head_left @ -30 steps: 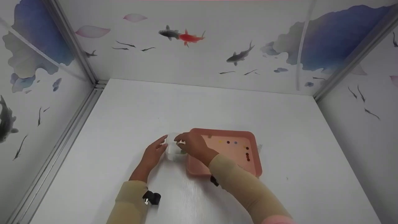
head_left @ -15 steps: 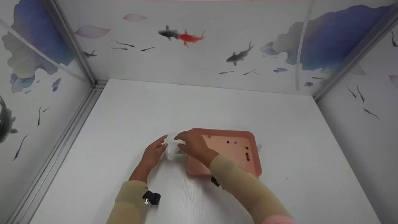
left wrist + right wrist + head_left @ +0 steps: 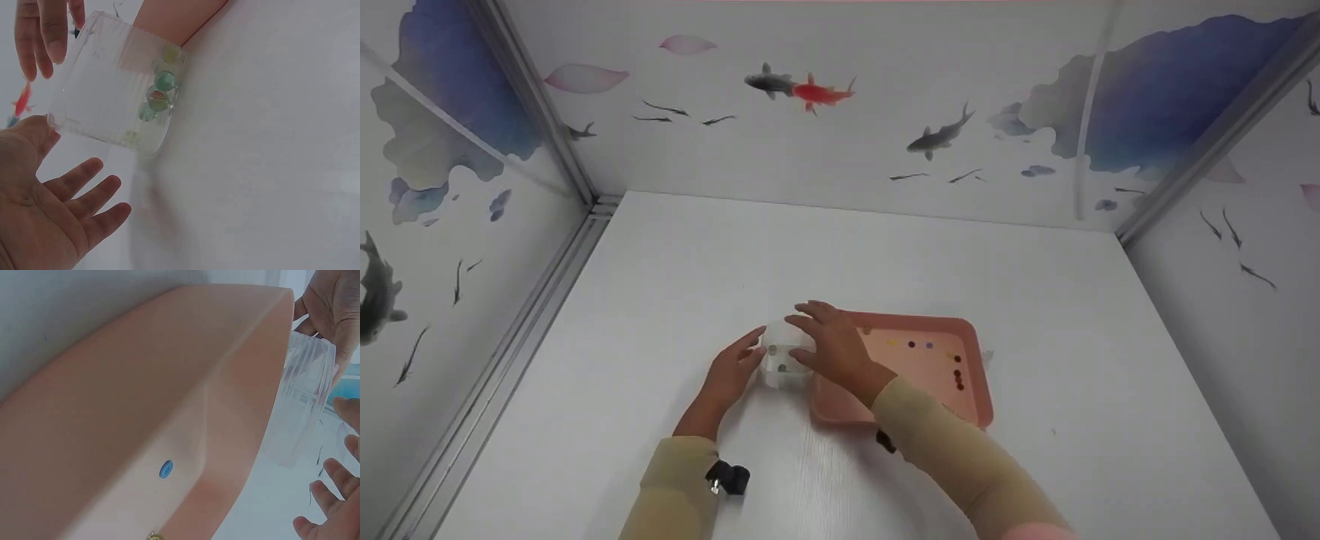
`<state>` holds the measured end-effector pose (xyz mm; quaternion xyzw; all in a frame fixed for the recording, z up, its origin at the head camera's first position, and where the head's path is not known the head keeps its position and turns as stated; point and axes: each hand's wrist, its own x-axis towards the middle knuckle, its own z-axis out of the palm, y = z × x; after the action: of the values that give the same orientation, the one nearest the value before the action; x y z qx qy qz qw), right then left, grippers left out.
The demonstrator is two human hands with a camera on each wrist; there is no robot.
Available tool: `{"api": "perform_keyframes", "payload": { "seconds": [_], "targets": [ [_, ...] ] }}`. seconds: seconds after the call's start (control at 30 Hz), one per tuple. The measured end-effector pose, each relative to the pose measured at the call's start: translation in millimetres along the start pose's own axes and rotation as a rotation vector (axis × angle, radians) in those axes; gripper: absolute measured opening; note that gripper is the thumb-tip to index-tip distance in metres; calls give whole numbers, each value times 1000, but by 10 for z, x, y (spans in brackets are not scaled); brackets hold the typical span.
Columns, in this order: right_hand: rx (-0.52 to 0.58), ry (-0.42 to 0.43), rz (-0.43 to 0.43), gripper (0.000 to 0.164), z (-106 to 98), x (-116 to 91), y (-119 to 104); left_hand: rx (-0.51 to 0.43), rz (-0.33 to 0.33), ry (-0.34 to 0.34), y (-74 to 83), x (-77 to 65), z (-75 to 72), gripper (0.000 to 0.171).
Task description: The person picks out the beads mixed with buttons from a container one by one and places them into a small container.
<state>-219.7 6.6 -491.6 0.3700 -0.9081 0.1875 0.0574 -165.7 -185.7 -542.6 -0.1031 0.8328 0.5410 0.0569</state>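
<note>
A clear plastic box [image 3: 786,380] stands on the white table, against the left side of a pinkish-orange tray [image 3: 937,324]. Glass marbles [image 3: 165,80], several of them greenish and one with a red-yellow swirl, lie at its bottom in the left wrist view. My left hand [image 3: 733,375] is at the box's left side, thumb at the rim and the other fingers spread loosely. Over the box's right edge hovers my right hand [image 3: 840,349], fingers apart and holding nothing. Part of the tray's left end is hidden under that hand.
Inside the tray lie several small round pieces, dark, yellow and blue, the blue one a button [image 3: 166,469]. A small clear item [image 3: 988,354] is just past the tray's right rim. White walls [image 3: 840,150] with painted fish enclose the table.
My right hand has risen out of the box and drawn slightly back to the right, its fingers spreading. Marbles now show in the box. My left hand keeps its place.
</note>
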Motion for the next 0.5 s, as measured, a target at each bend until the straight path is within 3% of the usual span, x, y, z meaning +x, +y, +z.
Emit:
{"api": "perform_keyframes", "payload": {
  "seconds": [0.5],
  "targets": [
    [11, -75, 77, 83, -103, -61, 150, 6, 0, -11, 28, -25, -11, 47]
  ]
}}
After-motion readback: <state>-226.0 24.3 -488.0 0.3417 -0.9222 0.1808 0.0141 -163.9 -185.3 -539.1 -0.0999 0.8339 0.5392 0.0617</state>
